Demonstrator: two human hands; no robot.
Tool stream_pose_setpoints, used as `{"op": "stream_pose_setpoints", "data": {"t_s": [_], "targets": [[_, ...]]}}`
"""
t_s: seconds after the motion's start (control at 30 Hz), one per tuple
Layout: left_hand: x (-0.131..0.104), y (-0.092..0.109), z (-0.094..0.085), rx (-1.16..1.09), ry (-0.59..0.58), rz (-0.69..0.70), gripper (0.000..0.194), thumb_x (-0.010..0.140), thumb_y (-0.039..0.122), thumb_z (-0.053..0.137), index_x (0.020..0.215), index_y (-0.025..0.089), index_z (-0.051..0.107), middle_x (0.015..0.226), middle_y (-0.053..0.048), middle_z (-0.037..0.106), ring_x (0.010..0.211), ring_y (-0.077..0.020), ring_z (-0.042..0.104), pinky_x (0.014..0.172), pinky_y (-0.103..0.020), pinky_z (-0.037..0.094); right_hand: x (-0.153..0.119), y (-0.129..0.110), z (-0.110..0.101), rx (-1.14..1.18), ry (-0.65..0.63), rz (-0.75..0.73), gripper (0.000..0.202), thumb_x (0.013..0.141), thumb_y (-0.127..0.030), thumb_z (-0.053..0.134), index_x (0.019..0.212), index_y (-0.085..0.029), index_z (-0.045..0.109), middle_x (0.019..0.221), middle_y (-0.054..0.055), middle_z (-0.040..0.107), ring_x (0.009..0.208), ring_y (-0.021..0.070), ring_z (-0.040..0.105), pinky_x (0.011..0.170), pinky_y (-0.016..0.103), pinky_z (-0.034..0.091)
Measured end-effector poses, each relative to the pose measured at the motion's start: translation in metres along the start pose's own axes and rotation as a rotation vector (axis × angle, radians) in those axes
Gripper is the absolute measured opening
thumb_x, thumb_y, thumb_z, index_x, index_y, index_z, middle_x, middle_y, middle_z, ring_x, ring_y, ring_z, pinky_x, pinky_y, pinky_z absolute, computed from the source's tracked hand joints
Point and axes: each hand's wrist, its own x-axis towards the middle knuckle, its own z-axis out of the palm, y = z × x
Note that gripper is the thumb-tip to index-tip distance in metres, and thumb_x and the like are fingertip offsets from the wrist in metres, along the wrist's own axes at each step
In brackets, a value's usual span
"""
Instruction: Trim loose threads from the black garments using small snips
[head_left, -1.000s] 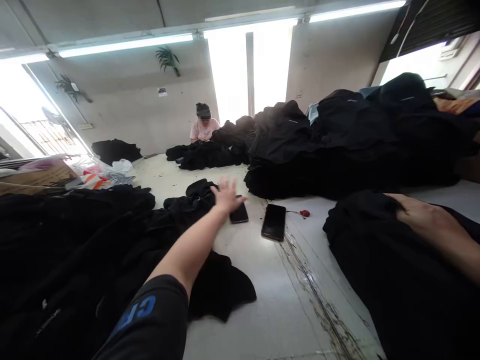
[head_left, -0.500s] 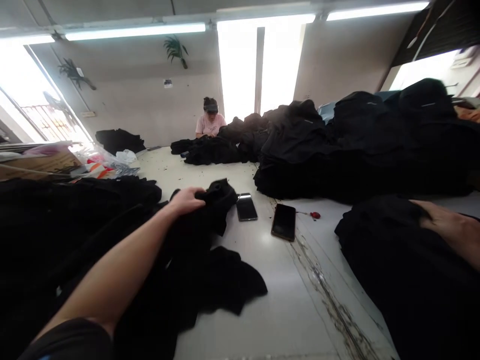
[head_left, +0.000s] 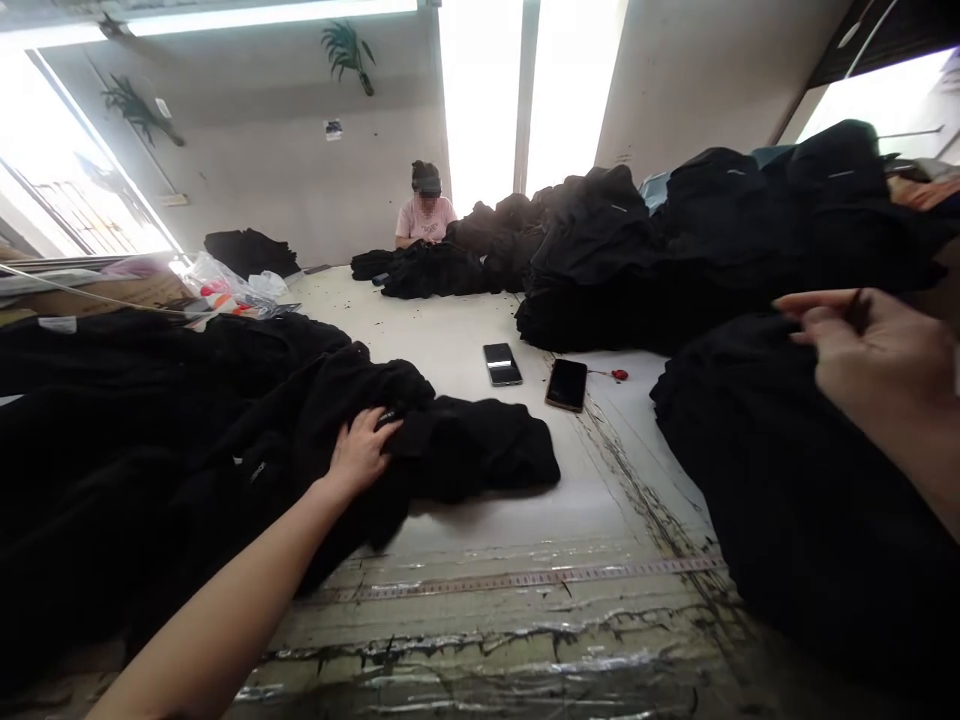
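Observation:
On the left, my left hand (head_left: 364, 450) has its fingers curled onto a black garment (head_left: 480, 445), beside a small pale-lettered mark. One end of this garment stretches right across the table. Folds hide the fingertips in part. My right hand (head_left: 877, 350) is raised just over a black cloth pile (head_left: 757, 430) at the right. Its thumb and fingers are pinched together; a small dark thing shows by the fingers, too unclear to name.
Two phones, a silver-edged one (head_left: 502, 364) and a brown-cased one (head_left: 566, 385), lie mid-table near a red tag (head_left: 619, 375). A measuring tape (head_left: 525, 580) runs along the near edge. Black garment stacks (head_left: 600, 270) stand behind; a person (head_left: 425, 212) sits at the far end.
My left hand has moved down and nearer, and the black garment now lies flatter and extends rightward. My right hand has lifted off the right pile. The view has tilted down.

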Motion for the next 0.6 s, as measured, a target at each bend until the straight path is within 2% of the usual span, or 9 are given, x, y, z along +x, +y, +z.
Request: {"op": "stream_pose_setpoints", "data": {"t_s": [0.07,0.13,0.2,0.27,0.33,0.4,0.43,0.5,0.6], "targets": [[0.005,-0.003,-0.007,-0.022,0.070,0.003,0.042,0.077,0.020,0.054,0.116,0.028,0.063,0.141,-0.006,0.046,0.133,-0.0293,0.033,0.109,-0.049,0.027,-0.036,-0.026,-0.008,0.277,-0.163,-0.048,0.027,0.092,-0.031,0.044,0.107,-0.019,0.064,0.100,0.009,0.068,0.083,0.0160,0.065,0.076,0.027,0.048],[0.005,-0.004,-0.022,-0.067,0.135,0.018,0.032,0.080,0.026,0.053,0.108,0.027,0.067,0.135,-0.006,0.052,0.128,-0.0273,0.041,0.106,-0.043,0.034,-0.075,-0.044,-0.003,0.492,-0.473,-0.156,0.026,0.089,-0.034,0.047,0.100,-0.018,0.065,0.096,0.009,0.069,0.084,0.0188,0.065,0.078,0.030,0.051],[0.001,-0.003,-0.043,-0.118,0.192,0.024,0.028,0.084,0.034,0.048,0.101,0.024,0.069,0.123,-0.006,0.061,0.115,-0.0245,0.054,0.099,-0.036,0.042,-0.109,-0.055,0.016,0.527,-0.795,-0.264,0.029,0.090,-0.037,0.045,0.104,-0.020,0.065,0.101,0.007,0.069,0.094,0.0219,0.064,0.085,0.035,0.051],[-0.005,-0.002,-0.069,-0.188,0.265,0.010,0.032,0.088,0.038,0.042,0.097,0.022,0.068,0.106,-0.005,0.068,0.098,-0.0214,0.063,0.088,-0.031,0.048,-0.134,-0.061,0.044,0.518,-0.894,-0.267,0.028,0.090,-0.034,0.045,0.104,-0.022,0.066,0.107,0.007,0.068,0.100,0.0242,0.062,0.088,0.039,0.049],[-0.011,0.004,-0.095,-0.259,0.386,-0.013,0.033,0.089,0.041,0.041,0.097,0.022,0.067,0.095,-0.003,0.071,0.088,-0.0199,0.065,0.082,-0.029,0.050,-0.150,-0.065,0.075,0.503,-0.906,-0.213,0.024,0.087,-0.028,0.049,0.102,-0.021,0.067,0.109,0.008,0.067,0.102,0.0258,0.061,0.090,0.041,0.046],[-0.013,0.021,-0.112,-0.233,0.527,-0.015,0.034,0.086,0.045,0.046,0.104,0.022,0.064,0.101,-0.005,0.069,0.095,-0.0229,0.063,0.087,-0.033,0.047,-0.161,-0.069,0.100,0.507,-0.881,-0.156,0.025,0.087,-0.024,0.049,0.103,-0.018,0.066,0.111,0.009,0.067,0.103,0.0252,0.061,0.091,0.040,0.045],[-0.014,0.034,-0.113,-0.173,0.567,0.007,0.038,0.084,0.046,0.050,0.110,0.020,0.062,0.109,-0.007,0.067,0.104,-0.0255,0.059,0.093,-0.037,0.044,-0.165,-0.072,0.108,0.512,-0.861,-0.120,0.025,0.088,-0.023,0.047,0.103,-0.018,0.066,0.110,0.010,0.067,0.102,0.0249,0.061,0.091,0.039,0.046],[-0.013,0.066,-0.099,-0.012,0.511,0.090,0.054,0.080,0.049,0.057,0.123,0.017,0.054,0.127,-0.013,0.056,0.122,-0.0314,0.045,0.103,-0.046,0.032,-0.172,-0.076,0.117,0.532,-0.808,-0.054,0.027,0.089,-0.024,0.044,0.103,-0.018,0.066,0.108,0.010,0.067,0.102,0.0241,0.062,0.090,0.038,0.046],[-0.010,0.118,-0.048,0.068,0.094,0.153,0.063,0.082,0.050,0.054,0.132,0.014,0.044,0.135,-0.019,0.047,0.129,-0.0362,0.035,0.102,-0.055,0.027,-0.182,-0.073,0.108,0.588,-0.737,0.008,0.026,0.089,-0.027,0.045,0.101,-0.018,0.066,0.105,0.009,0.068,0.101,0.0232,0.062,0.090,0.037,0.046]]}}
